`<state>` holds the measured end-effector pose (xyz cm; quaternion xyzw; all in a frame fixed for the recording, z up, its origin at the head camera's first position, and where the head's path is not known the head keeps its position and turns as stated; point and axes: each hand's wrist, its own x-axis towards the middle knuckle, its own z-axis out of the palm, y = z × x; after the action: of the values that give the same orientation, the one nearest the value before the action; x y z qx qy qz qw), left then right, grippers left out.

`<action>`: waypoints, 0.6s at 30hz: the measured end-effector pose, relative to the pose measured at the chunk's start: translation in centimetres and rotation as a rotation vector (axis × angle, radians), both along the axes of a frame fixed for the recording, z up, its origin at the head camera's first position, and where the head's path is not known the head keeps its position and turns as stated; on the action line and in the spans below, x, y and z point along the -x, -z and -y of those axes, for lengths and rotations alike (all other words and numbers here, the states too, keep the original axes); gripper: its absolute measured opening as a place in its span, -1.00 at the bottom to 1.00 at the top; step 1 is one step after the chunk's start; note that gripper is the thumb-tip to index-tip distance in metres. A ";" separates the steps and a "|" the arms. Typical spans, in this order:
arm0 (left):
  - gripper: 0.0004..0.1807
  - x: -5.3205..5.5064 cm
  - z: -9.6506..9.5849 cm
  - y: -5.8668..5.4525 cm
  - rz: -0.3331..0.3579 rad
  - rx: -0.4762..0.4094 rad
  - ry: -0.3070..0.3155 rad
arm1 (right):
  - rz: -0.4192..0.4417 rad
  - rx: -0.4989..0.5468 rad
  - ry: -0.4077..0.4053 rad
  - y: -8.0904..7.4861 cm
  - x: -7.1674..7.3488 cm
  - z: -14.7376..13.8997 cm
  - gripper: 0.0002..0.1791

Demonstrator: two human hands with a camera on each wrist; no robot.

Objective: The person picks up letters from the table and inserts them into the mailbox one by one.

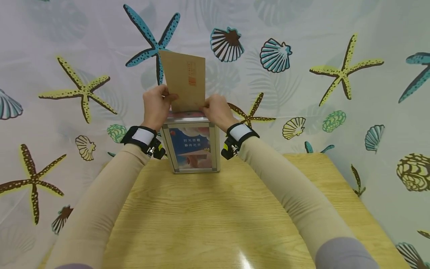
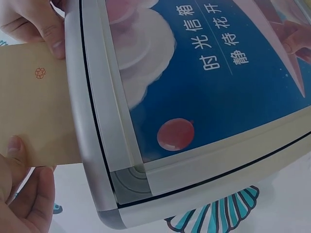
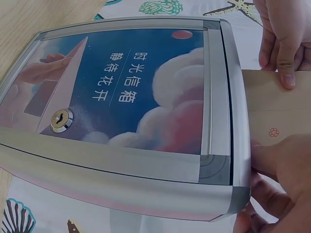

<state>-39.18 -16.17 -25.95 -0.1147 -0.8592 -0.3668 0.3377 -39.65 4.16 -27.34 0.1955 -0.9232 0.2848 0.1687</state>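
In the head view a brown paper envelope [image 1: 183, 82] stands upright at the top of a silver-framed letter box [image 1: 215, 149]. My left hand [image 1: 156, 106] pinches its left edge between thumb and fingers. On the opposite edge, close to the box top, my right hand [image 1: 218, 110] pinches it too. Both wrist views show the envelope [image 2: 36, 107] meeting the box's top rim [image 3: 240, 116]. Its bottom edge is hidden there, so I cannot tell how deep it sits. The box front carries a blue picture panel with white characters and a round lock [image 3: 61, 120].
The letter box stands at the far end of a wooden table [image 1: 201, 213]. Right behind it hangs a pale cloth [image 1: 302, 22] printed with starfish and shells. Each wrist wears a black strap [image 1: 137, 136] with a small camera near the box's sides.
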 end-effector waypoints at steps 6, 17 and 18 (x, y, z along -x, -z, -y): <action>-0.76 0.2 0.1 0.2 0.027 0.000 0.000 | 0.008 -0.023 0.003 -0.1 -0.2 0.0 -0.75; -0.79 0.4 0.6 0.6 0.077 0.004 -0.010 | -0.105 0.063 -0.075 -1.7 -0.3 0.1 -0.79; -0.78 0.4 0.7 0.6 0.080 0.002 -0.008 | -0.126 0.087 -0.088 -1.9 -0.4 0.2 -0.77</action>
<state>-39.56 -16.83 -26.59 -0.0968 -0.8729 -0.3687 0.3045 -39.27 3.95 -25.45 0.2458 -0.8881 0.3188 0.2221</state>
